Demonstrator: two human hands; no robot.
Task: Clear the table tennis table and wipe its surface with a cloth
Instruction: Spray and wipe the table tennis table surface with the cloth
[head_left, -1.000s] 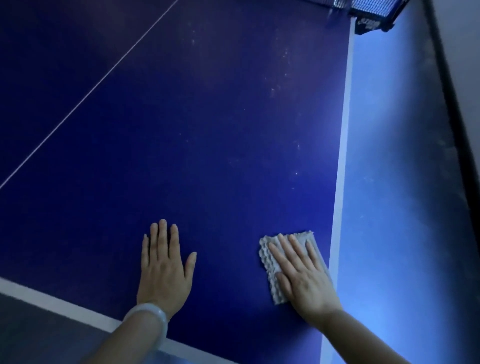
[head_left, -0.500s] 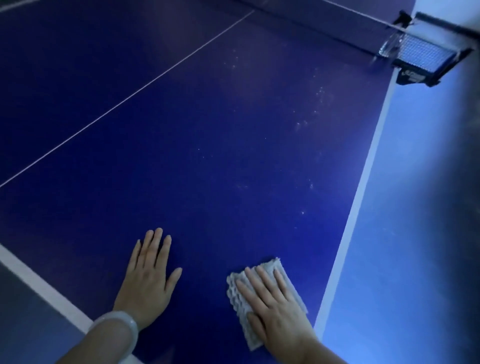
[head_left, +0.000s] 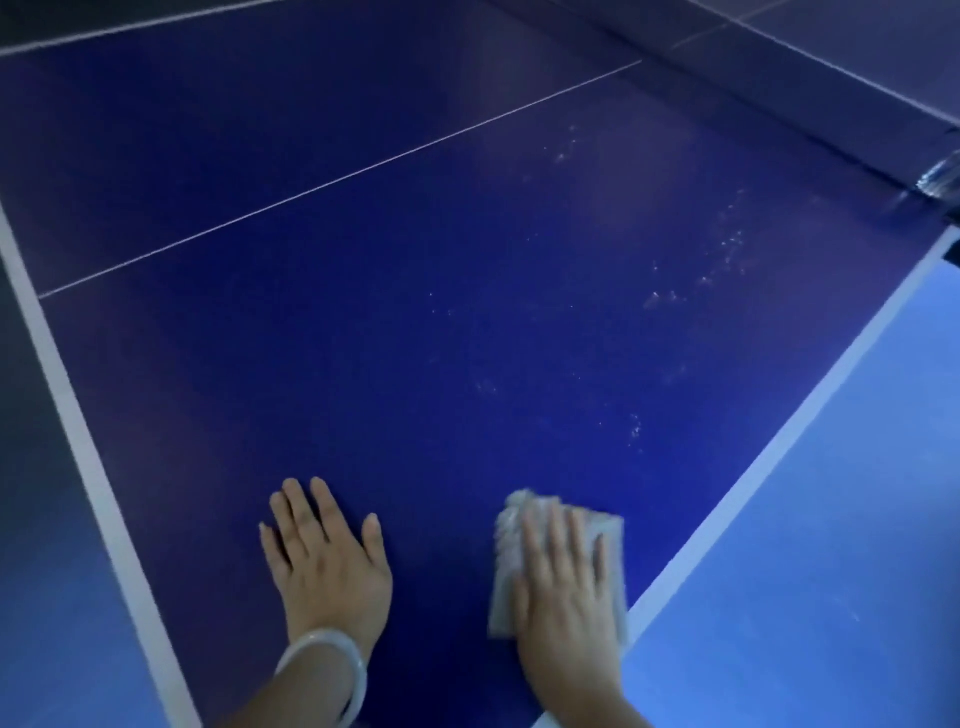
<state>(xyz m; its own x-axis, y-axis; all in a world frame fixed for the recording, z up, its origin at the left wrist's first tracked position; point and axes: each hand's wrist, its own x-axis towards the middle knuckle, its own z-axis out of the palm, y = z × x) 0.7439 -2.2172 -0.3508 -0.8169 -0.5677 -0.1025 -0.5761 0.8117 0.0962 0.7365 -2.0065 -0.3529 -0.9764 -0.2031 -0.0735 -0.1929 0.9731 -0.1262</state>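
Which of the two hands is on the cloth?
The right hand, lying flat on the cloth near the table's white side line. The left hand, with the bracelet, rests on bare table.

The left hand (head_left: 328, 564) lies flat, fingers straight toward 12 o'clock. At its 3 o'clock, the right hand (head_left: 566, 582) presses down flat, apparently straight-fingered though blurred.
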